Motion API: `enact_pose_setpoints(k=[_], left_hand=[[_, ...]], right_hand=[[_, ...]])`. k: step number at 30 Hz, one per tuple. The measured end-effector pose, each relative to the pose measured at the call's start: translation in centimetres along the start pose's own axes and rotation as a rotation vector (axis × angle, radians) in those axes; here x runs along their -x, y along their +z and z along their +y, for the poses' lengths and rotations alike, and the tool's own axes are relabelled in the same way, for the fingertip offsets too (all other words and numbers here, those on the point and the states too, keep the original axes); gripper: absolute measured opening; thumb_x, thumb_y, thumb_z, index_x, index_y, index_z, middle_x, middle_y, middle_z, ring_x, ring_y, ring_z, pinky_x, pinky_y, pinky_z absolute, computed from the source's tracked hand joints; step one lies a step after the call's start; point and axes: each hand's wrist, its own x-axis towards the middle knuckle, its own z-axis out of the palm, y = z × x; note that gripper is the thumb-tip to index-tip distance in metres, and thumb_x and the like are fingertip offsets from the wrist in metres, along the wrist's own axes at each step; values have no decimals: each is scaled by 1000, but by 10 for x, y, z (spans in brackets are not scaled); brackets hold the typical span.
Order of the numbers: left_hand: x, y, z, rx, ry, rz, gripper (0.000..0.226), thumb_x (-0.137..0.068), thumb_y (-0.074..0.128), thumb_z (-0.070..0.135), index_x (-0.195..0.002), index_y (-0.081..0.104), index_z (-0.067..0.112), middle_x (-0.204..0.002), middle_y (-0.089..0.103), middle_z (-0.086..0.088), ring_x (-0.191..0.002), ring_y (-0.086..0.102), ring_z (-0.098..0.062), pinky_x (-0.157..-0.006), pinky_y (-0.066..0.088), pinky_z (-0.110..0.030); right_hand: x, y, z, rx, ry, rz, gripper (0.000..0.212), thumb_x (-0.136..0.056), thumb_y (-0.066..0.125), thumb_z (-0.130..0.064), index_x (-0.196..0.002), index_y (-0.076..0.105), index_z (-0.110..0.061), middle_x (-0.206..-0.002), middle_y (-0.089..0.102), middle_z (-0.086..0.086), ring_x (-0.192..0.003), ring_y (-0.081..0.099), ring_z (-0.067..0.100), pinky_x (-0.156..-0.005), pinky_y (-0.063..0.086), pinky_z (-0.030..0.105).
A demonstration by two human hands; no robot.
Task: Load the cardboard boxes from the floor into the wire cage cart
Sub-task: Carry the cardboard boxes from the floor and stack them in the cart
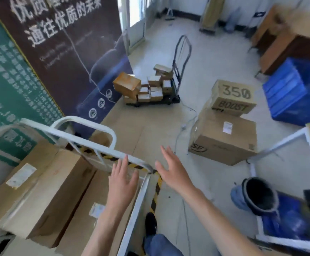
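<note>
**A:** Where are the boxes rn?

**B:** Two on the floor, well to the right of the wire cage cart (102, 149). The big SF box (224, 139) sits flat on the tiles, and the smaller 350 Boost box (232, 97) is on top of it, toward the far edge. Two long cartons (39, 191) lie inside the cart.

**A:** Hands?

**B:** Both empty. The left hand (121, 183) hovers over the cart's corner rail, fingers straight and spread. The right hand (170, 169) is out past that corner over the floor, fingers straight and a bit apart, aimed at the stack but well short of it.

**A:** How'll they handle?

**B:** The Boost box is prob light and stiff, so it should come off first, w/ palms flat on two opposite sides. The SF box is corrugated and rigid, and I'd guess a lot heavier (can't tell what's inside). Its clear tape looks glossy, so it may be slick. Best hold is under two opposite bottom edges, not the flaps.

**A:** Anything in the way?

**B:** A grey cable (185, 124) runs just beside the big box, so feet need care.
</note>
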Motion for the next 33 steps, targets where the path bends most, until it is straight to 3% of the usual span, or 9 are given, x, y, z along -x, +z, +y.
enact_pose_setpoints(k=[6, 13, 22, 33], left_hand=[[4, 92, 105, -24, 181, -243, 68, -103, 47, 40, -160, 12, 31, -167, 12, 0, -154, 1, -15, -124, 9, -40], [-15, 212, 206, -77, 335, -466, 67, -103, 43, 46, -159, 10, 35, -167, 12, 6, -153, 2, -9, -123, 11, -35], [-84, 331, 293, -118, 350, -486, 66, -102, 45, 45, -159, 14, 34, -167, 17, 3, -154, 10, -15, -123, 17, -45], [-191, 436, 325, -163, 184, -560, 62, -99, 57, 36, -155, 34, 21, -163, 29, -4, -152, 20, -18, -122, 21, -37]], right_hand=[[67, -94, 81, -89, 201, 266, 65, -102, 43, -46, -159, 12, -42, -168, 0, -11, -154, 1, 12, -121, 14, 37], [82, -180, 171, -152, 362, 417, 69, -101, 46, -48, -159, 8, -40, -168, -4, -10, -154, -1, 12, -123, 14, 38], [18, -290, 257, -138, 393, 384, 71, -100, 41, -55, -159, 4, -41, -168, -5, -10, -154, -3, 13, -122, 13, 40], [-62, -364, 354, -12, 443, 192, 76, -102, 41, -51, -158, -8, -38, -166, -17, -11, -153, -12, 11, -125, 7, 42]])
